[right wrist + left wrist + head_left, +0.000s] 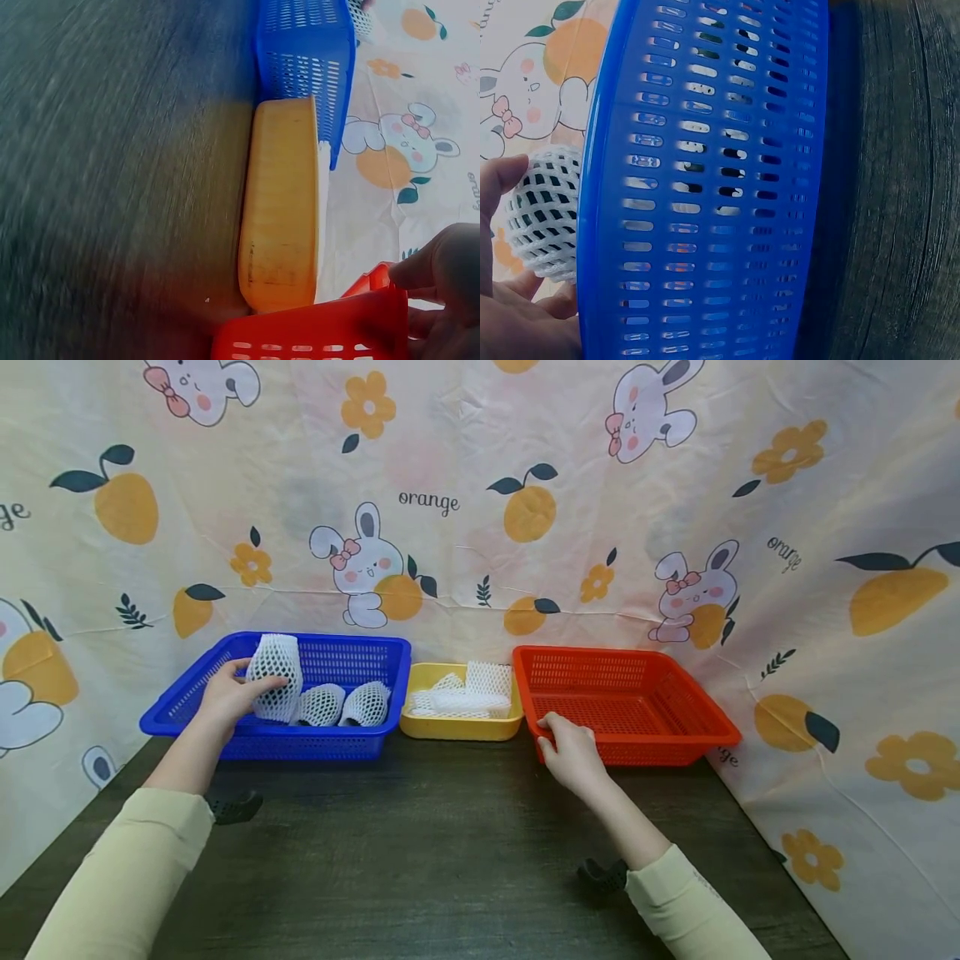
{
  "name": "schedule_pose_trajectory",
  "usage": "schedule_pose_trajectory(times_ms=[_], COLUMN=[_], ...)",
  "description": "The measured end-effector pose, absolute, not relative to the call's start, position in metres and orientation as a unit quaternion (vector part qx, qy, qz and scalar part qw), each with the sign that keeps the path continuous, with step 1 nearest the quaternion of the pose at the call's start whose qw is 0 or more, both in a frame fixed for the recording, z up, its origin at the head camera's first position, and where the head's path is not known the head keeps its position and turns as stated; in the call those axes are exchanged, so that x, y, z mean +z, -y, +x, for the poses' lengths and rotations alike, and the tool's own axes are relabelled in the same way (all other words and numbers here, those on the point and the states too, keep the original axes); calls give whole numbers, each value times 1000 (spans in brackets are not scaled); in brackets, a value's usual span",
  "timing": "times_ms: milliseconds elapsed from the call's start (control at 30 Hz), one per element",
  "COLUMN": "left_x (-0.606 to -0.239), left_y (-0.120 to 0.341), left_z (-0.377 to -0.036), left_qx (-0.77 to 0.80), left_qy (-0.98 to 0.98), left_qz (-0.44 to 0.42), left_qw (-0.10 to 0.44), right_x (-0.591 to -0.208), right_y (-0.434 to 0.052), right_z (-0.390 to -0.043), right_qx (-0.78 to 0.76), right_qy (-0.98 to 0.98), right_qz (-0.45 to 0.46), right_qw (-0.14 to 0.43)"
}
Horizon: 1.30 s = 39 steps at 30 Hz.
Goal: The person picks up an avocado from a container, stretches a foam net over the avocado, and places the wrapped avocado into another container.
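Note:
My left hand (pixel 231 692) grips a white foam fruit net (pixel 276 672) with something dark inside, held upright at the blue basket (pixel 300 745). In the left wrist view the dark contents show through the mesh of the net (pixel 546 214), and the basket wall hides part of it. Two more netted items lie in the same basket, one (pixel 322 705) beside the other (pixel 366 704). My right hand (pixel 572 753) holds the near left corner of the red basket (pixel 660 739), thumb and fingers on its rim in the right wrist view.
Between the two baskets stands a yellow tray (pixel 459 728) with flattened white foam nets (pixel 487 681) in it. A dark wooden table (pixel 420 852) lies in front. Behind hangs a printed cloth (pixel 465 568).

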<state>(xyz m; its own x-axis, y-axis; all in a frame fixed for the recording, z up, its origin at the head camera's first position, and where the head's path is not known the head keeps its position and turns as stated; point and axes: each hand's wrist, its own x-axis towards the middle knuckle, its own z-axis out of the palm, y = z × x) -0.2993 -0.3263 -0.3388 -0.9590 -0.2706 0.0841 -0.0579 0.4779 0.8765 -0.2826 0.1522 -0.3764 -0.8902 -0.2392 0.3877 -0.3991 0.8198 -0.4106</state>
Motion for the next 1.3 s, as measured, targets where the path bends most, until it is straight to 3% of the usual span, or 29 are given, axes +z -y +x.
schedule_pose_trajectory(times_ms=[500, 1300], left_x=[-339, -343], left_y=[324, 328], left_z=[-300, -311], left_qx=[-477, -413], left_qy=[869, 903], left_qz=[87, 103], left_qw=[99, 52], right_x=[-368, -367], right_y=[-155, -161], right_z=[-285, -289], right_qx=[239, 263], right_qy=[951, 945], right_qz=[174, 183], right_qw=[89, 69])
